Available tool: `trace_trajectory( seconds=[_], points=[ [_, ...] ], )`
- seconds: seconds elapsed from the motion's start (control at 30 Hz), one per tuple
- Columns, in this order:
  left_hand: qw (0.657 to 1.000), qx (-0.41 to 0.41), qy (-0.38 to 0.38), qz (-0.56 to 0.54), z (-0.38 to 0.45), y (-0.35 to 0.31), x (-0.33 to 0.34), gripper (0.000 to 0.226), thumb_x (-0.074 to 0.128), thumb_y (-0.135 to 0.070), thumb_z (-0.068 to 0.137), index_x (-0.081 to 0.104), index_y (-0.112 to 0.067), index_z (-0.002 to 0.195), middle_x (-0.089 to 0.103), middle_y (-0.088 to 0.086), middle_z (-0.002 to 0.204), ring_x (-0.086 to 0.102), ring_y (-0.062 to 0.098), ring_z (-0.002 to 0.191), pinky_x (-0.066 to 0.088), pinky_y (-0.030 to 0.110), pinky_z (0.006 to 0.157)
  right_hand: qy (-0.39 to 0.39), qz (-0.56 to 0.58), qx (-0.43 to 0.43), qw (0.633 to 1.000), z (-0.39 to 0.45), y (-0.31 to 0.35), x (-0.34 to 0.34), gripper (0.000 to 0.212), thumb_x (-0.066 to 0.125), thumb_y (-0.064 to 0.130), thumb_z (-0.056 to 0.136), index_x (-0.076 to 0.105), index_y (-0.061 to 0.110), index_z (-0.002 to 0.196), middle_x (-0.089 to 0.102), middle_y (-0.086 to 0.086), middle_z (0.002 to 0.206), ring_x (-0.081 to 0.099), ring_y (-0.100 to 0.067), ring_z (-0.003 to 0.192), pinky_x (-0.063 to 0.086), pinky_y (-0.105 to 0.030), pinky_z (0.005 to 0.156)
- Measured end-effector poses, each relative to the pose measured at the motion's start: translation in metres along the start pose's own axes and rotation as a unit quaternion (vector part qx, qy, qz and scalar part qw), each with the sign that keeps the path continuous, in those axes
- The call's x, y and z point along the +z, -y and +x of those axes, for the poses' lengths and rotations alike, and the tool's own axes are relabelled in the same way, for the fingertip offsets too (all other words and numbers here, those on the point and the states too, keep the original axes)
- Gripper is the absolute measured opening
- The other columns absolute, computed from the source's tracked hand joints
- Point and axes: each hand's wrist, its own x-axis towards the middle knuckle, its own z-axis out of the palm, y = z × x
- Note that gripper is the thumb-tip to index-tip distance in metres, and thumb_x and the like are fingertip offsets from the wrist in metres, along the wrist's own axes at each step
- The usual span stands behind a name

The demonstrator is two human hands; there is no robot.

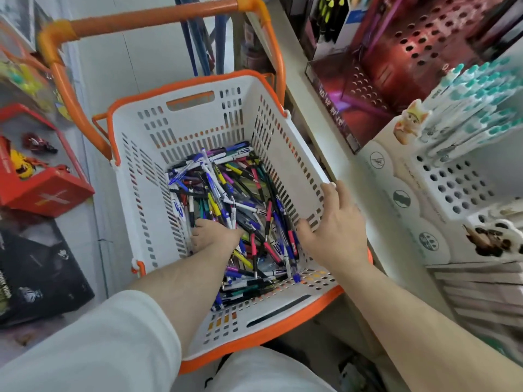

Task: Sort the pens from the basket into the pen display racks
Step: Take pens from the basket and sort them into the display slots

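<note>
I'm at the picking step: my left hand [213,234] digs into the loose heap of coloured plastic pens [240,210] on the floor of the white slotted plastic basket with orange trim [198,131], its fingers buried so I cannot tell its grip, while my right hand [336,227] curls over the basket's right rim to steady it; next I judge I must close on one pen and carry it to the white perforated pen display rack [458,182] on the right.

This is a stationery and toy shop aisle. A white slotted shopping basket [198,114] with orange rim and a long orange trolley handle [147,18] holds a loose heap of mixed pens [226,199]. On the shelf [308,114] to the right stand pen display racks: a white perforated rack [458,182] filled with teal-capped pens [475,91] and decorated with a cartoon cat [411,121], and a dark red perforated rack [418,46]. To the left lie boxed toys, among them a red box [48,190] and a black box [42,267]
</note>
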Motion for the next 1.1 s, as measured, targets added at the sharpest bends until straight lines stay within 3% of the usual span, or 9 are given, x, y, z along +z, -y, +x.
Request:
trace_trajectory(
  seconds=[0.13,0.23,0.37,0.47,0.57,0.73,0.87,1.0,1.1],
  points=[
    [0.994,-0.005,0.021,-0.105,0.003,0.009,-0.006,0.089,0.084,-0.041,0.068,0.036,-0.005,0.135,0.061,0.014,0.119,0.062,0.033,0.098,0.055,0.038,0.078,-0.006,0.001,-0.001,1.0,-0.001,-0.001,0.0,0.072,0.069,0.04,0.077,0.045,0.008,0.137,0.047,-0.014,0.139,0.054,-0.033,0.114,0.054,-0.045,0.087],
    [0.986,-0.016,0.034,-0.161,-0.002,0.013,-0.012,0.087,0.083,-0.038,0.072,0.038,-0.001,0.137,0.062,0.009,0.097,0.058,0.025,0.07,0.05,0.032,0.058,0.0,-0.005,0.005,1.0,-0.001,0.0,0.0,0.071,0.066,0.044,0.079,0.043,0.011,0.138,0.046,-0.011,0.14,0.053,-0.029,0.115,0.054,-0.044,0.088],
    [0.977,-0.025,0.033,-0.209,-0.01,0.015,-0.02,0.081,0.082,-0.035,0.074,0.043,0.001,0.135,0.065,0.008,0.1,0.065,0.03,0.086,0.057,0.038,0.079,0.002,-0.003,0.004,1.0,-0.002,0.001,-0.002,0.069,0.066,0.044,0.08,0.043,0.012,0.137,0.046,-0.009,0.138,0.053,-0.027,0.112,0.056,-0.042,0.086],
    [0.973,-0.017,0.027,-0.228,-0.016,0.016,-0.031,0.047,0.074,-0.025,0.08,0.05,-0.003,0.113,0.06,0.008,0.077,0.058,0.024,0.066,0.054,0.036,0.064,0.003,0.001,0.0,1.0,-0.001,0.002,-0.005,0.067,0.067,0.042,0.079,0.046,0.01,0.135,0.048,-0.01,0.135,0.055,-0.028,0.109,0.055,-0.04,0.084],
    [0.974,0.014,0.026,-0.225,-0.022,0.015,-0.039,0.071,0.07,-0.026,0.077,0.044,-0.007,0.14,0.063,0.008,0.093,0.061,0.026,0.079,0.052,0.032,0.063,0.001,0.0,0.001,1.0,0.0,0.004,-0.006,0.065,0.067,0.041,0.08,0.047,0.011,0.135,0.048,-0.008,0.135,0.055,-0.027,0.108,0.054,-0.038,0.083],
    [0.964,0.058,0.042,-0.257,-0.036,0.019,-0.044,0.076,0.067,-0.025,0.081,0.034,-0.008,0.148,0.049,-0.002,0.082,0.048,0.014,0.068,0.039,0.027,0.057,0.007,0.011,0.007,1.0,-0.002,0.004,-0.008,0.066,0.063,0.044,0.08,0.045,0.014,0.136,0.047,-0.005,0.134,0.055,-0.024,0.106,0.056,-0.035,0.08],
    [0.942,0.125,0.077,-0.303,-0.043,0.016,-0.045,0.085,0.07,-0.02,0.083,0.024,-0.01,0.154,0.053,0.013,0.134,0.058,0.026,0.1,0.041,0.029,0.076,0.012,0.027,0.016,0.999,-0.003,0.005,-0.011,0.068,0.065,0.044,0.08,0.044,0.015,0.137,0.045,-0.006,0.139,0.056,-0.025,0.11,0.057,-0.036,0.083],
    [0.923,0.17,0.125,-0.321,-0.045,0.012,-0.045,0.084,0.072,-0.016,0.083,0.025,-0.009,0.152,0.056,0.005,0.109,0.053,0.013,0.07,0.041,0.027,0.056,0.036,0.049,0.029,0.998,-0.002,0.007,-0.017,0.067,0.066,0.041,0.081,0.044,0.013,0.138,0.042,-0.007,0.144,0.054,-0.027,0.118,0.052,-0.039,0.093],
    [0.908,0.205,0.164,-0.326,-0.046,0.007,-0.05,0.081,0.075,-0.014,0.081,0.029,-0.006,0.149,0.05,0.002,0.128,0.055,0.022,0.1,0.044,0.033,0.081,0.043,0.065,0.042,0.996,-0.002,0.013,-0.026,0.069,0.067,0.04,0.082,0.042,0.013,0.14,0.04,-0.008,0.142,0.044,-0.03,0.125,0.042,-0.045,0.104]
  ],
)
